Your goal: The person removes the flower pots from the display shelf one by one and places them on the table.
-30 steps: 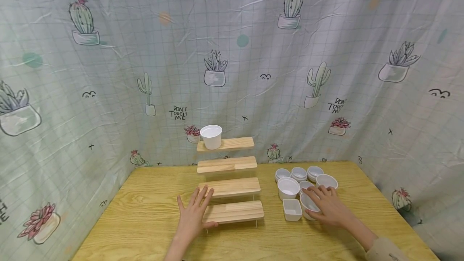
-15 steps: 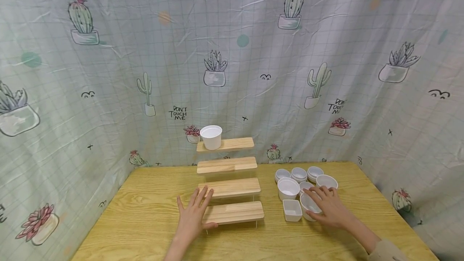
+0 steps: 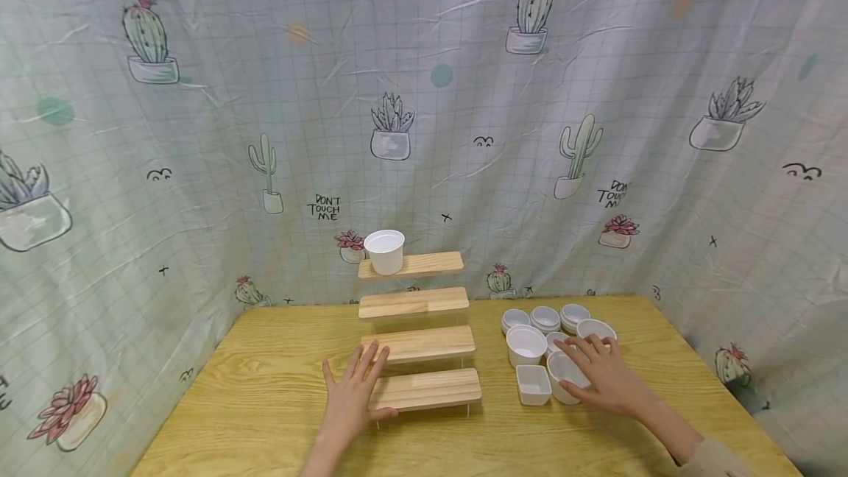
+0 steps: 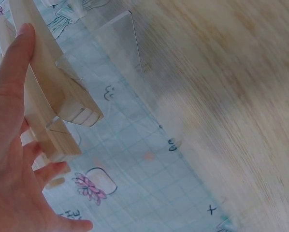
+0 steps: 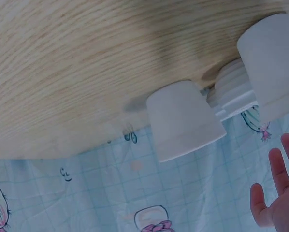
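Note:
A stepped wooden rack with clear supports stands mid-table. On the left end of its top board is a white round cup. My left hand, fingers spread, rests at the left ends of the two lower boards; in the left wrist view its thumb touches a board. My right hand hovers over a white cup at the front of a cluster and partly hides it. In the right wrist view its spread fingers stand apart from the cups and hold nothing.
Around my right hand are another round cup, a square cup, a cup at the right, and several low stacked bowls behind. A cactus-print curtain encloses the back and sides of the wooden table.
My right hand has shifted very slightly to the right above the cups. The left hand, the rack and the cups stay where they were.

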Available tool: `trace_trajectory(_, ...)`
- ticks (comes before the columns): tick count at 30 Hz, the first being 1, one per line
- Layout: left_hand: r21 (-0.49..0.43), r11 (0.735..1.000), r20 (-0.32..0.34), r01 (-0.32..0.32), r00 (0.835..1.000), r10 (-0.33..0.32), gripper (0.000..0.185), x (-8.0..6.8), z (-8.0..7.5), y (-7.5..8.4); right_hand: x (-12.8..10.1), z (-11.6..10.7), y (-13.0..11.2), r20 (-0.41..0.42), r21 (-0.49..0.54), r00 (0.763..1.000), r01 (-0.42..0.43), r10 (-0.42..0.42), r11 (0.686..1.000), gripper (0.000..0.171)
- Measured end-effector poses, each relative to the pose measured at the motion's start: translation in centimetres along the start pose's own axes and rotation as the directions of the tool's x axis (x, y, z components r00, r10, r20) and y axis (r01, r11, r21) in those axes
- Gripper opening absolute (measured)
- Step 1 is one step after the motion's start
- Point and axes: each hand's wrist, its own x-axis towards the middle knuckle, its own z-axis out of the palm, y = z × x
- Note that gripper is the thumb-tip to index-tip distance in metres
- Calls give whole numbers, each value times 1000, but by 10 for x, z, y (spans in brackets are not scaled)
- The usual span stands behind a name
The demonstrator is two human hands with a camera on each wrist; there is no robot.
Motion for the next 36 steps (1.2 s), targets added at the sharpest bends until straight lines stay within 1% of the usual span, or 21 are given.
trace_trajectory(6,13,1000,10,5,1000,-6,101,1,0,-1,7,-8,-3,-17,-5,1000,14,-14,1000,59)
trace_trajectory(13,-5,1000,24,12,1000,-12,101,2,0,-1,19,-16,-8,-54,-13,997,56,-56,998,57)
trace_trajectory(28,3,1000,24,13,1000,-13,100,2,1,-1,60,-33,-30,-64,10,988,140,-140,990,60)
trace_trajectory(33,11,1000,22,9,1000,-10,100,2,0,-1,74,-35,-39,-41,31,991,132,-131,991,60)
trace_trajectory(36,7,1000,30,12,999,-13,100,2,0,0,83,-34,-43,-59,42,989,139,-136,989,57)
